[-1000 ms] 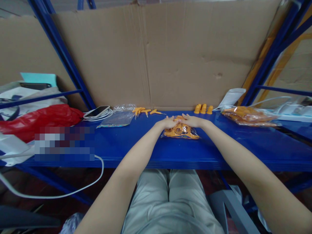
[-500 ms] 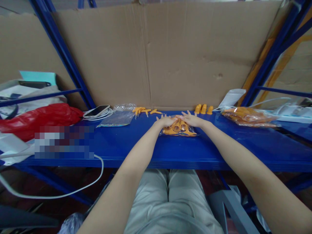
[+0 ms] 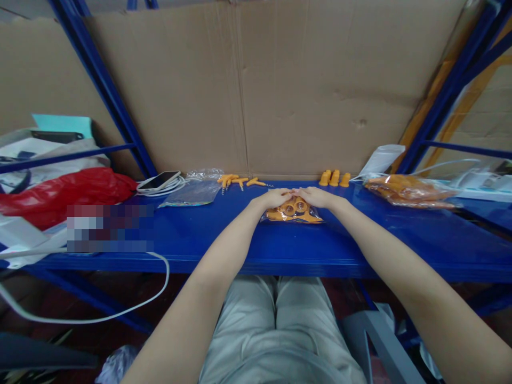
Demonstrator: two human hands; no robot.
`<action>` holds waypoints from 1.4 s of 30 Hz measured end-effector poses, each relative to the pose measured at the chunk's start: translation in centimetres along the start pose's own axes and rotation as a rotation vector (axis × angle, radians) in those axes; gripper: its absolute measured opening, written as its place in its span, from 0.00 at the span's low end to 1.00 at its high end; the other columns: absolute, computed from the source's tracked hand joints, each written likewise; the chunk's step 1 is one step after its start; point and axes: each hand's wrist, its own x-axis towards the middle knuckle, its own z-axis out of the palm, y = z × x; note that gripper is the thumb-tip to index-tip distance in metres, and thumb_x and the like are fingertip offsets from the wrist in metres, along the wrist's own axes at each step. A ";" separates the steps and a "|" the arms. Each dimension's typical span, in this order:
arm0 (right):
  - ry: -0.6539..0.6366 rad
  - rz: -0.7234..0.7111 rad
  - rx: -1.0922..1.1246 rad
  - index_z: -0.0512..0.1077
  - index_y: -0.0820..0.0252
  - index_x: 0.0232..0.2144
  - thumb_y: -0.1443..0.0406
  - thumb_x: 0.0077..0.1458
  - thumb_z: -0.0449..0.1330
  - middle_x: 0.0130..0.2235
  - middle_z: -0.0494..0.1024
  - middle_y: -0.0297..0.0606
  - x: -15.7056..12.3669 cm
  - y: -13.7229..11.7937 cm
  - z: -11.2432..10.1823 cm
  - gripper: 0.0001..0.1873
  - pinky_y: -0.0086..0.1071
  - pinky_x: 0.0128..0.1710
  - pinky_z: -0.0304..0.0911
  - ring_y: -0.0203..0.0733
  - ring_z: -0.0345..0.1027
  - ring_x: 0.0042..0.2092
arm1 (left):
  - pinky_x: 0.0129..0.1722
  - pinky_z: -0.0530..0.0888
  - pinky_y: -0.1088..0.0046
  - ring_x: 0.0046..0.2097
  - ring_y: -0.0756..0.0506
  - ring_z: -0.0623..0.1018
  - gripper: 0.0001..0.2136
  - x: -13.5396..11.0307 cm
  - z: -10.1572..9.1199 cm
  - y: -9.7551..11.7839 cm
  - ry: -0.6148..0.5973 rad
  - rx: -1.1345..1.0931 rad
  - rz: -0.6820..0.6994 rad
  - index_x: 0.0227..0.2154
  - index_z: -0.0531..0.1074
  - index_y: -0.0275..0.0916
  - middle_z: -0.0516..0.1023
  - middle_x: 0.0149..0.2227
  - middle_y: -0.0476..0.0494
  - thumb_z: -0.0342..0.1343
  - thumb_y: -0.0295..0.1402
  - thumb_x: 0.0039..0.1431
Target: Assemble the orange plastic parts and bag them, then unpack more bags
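Note:
A small clear bag of orange plastic parts [image 3: 293,211] lies on the blue shelf [image 3: 248,245] in front of me. My left hand [image 3: 273,198] rests on the bag's far left edge, fingers curled down onto it. My right hand [image 3: 314,197] rests on the far right edge in the same way, so the fingertips of both hands nearly meet over the bag's top. Both hands appear to pinch the bag's upper edge. Loose orange T-shaped pieces [image 3: 239,182] lie behind the left hand, and three orange caps [image 3: 334,178] stand behind the right.
A cardboard sheet [image 3: 256,90] backs the shelf. To the left lie an empty clear bag [image 3: 194,192], a phone on a coiled white cable [image 3: 159,183] and a red bag [image 3: 64,195]. A large bag of orange parts [image 3: 406,190] and a white pouch [image 3: 380,159] lie to the right.
The hands went from flat on the bag, to spread apart at its far edge, to fingers curled together on its top edge. The bag slid slightly away from me.

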 end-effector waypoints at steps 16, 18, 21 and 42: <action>0.057 0.120 -0.344 0.80 0.62 0.43 0.61 0.65 0.44 0.44 0.82 0.47 -1.0 -1.8 -0.8 0.24 0.34 0.49 0.65 0.50 0.74 0.50 | 0.63 0.58 0.75 0.66 0.47 0.62 0.25 0.0 -0.1 0.6 -0.057 0.051 -0.098 0.65 0.57 0.37 0.58 0.67 0.42 0.36 0.40 0.68; 0.085 0.128 -0.324 0.81 0.59 0.42 0.60 0.64 0.47 0.43 0.82 0.46 -1.0 -1.7 -0.8 0.23 0.34 0.48 0.66 0.51 0.75 0.50 | 0.64 0.56 0.73 0.67 0.46 0.60 0.27 -0.1 -0.2 0.8 -0.067 0.093 -0.139 0.65 0.56 0.36 0.56 0.68 0.40 0.35 0.42 0.68; 0.115 0.132 -0.265 0.81 0.59 0.43 0.61 0.63 0.48 0.44 0.81 0.46 -0.8 -1.2 -0.6 0.21 0.35 0.48 0.67 0.51 0.75 0.49 | 0.64 0.56 0.71 0.67 0.43 0.59 0.29 -0.1 -0.3 0.9 -0.082 0.134 -0.165 0.64 0.58 0.33 0.56 0.67 0.36 0.35 0.45 0.68; 0.220 0.110 0.072 0.76 0.60 0.52 0.69 0.59 0.50 0.53 0.77 0.38 1.3 1.9 1.1 0.23 0.34 0.55 0.64 0.45 0.72 0.54 | 0.55 0.69 0.70 0.58 0.39 0.73 0.22 0.1 0.0 0.0 0.148 0.043 -0.270 0.52 0.76 0.39 0.76 0.55 0.42 0.45 0.43 0.63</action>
